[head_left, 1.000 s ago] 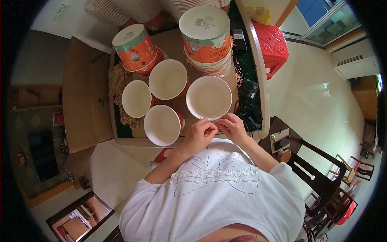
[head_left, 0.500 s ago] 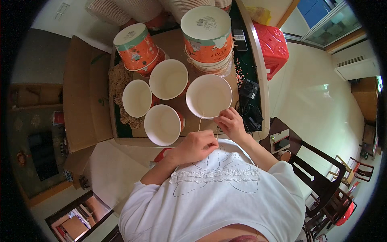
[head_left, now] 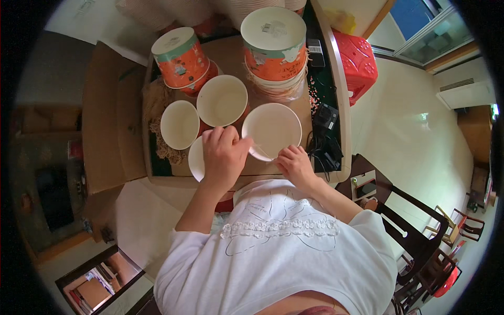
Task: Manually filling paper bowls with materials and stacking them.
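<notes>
A white-lined paper bucket (head_left: 273, 126) faces up at the table's front, right of the other buckets. My right hand (head_left: 296, 165) pinches its near rim, fingers closed; whether cord is in that pinch too is hidden. My left hand (head_left: 226, 155) is closed at the bucket's left rim, palm down. A thin pale cord (head_left: 257, 147) shows faintly by its fingertips. Beneath and behind the left hand, a second bucket (head_left: 196, 158) is partly covered. Two more open buckets, one small (head_left: 180, 125) and one larger (head_left: 222, 101), stand farther back on the left.
Upturned orange-and-green buckets form a left stack (head_left: 178, 58) and a taller right stack (head_left: 274, 47) with cords hanging around it. Tangled tan cord (head_left: 157, 105) lies at the left edge. Black adapters and cables (head_left: 326, 131) sit at right. A red stool (head_left: 354, 65) stands beyond the table.
My left hand has risen from near my shirt to the bucket's left side, covering part of another bucket. My right hand has shifted slightly down and left along the near rim.
</notes>
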